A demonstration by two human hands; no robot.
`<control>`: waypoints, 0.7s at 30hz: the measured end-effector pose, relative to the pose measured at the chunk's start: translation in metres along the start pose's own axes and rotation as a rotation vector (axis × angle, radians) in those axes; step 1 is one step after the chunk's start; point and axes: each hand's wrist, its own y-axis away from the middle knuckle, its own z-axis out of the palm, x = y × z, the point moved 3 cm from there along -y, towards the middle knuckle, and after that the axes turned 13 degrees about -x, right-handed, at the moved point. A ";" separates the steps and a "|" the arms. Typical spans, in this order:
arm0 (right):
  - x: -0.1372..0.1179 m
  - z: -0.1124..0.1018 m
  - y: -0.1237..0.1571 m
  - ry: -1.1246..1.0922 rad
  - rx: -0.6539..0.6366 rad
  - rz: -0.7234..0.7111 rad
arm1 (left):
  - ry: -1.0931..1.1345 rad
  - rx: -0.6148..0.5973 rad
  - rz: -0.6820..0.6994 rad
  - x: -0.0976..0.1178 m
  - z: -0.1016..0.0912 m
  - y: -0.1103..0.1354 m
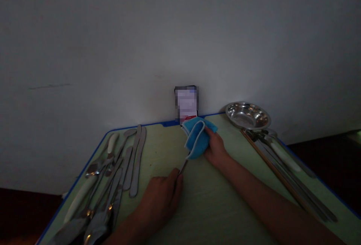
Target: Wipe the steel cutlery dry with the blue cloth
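Observation:
My left hand (165, 192) is closed around one end of a thin metal utensil (183, 166) above the middle of the table. Its far end is hidden inside a folded blue cloth (196, 141) with pale edging, so I cannot tell which kind of utensil it is. My right hand (216, 149) grips that cloth from the right side, fingers partly behind it, wrapped about the utensil's far end.
On the left of the green table (158, 155) lie several knives (137, 170), spoons (93, 169) and white-handled pieces. At the back right stands a shiny metal bowl (248, 115), with chopsticks (270, 166) and more cutlery before it. A phone (187, 100) leans against the wall.

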 end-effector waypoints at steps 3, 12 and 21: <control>-0.005 -0.003 -0.003 -0.034 0.025 0.062 | -0.022 -0.006 0.008 0.000 0.000 0.000; -0.006 -0.005 -0.003 0.062 -0.112 0.006 | 0.027 0.022 0.005 -0.001 -0.002 -0.001; 0.000 0.003 0.005 0.203 -0.294 0.051 | 0.155 0.074 0.017 -0.003 -0.005 0.001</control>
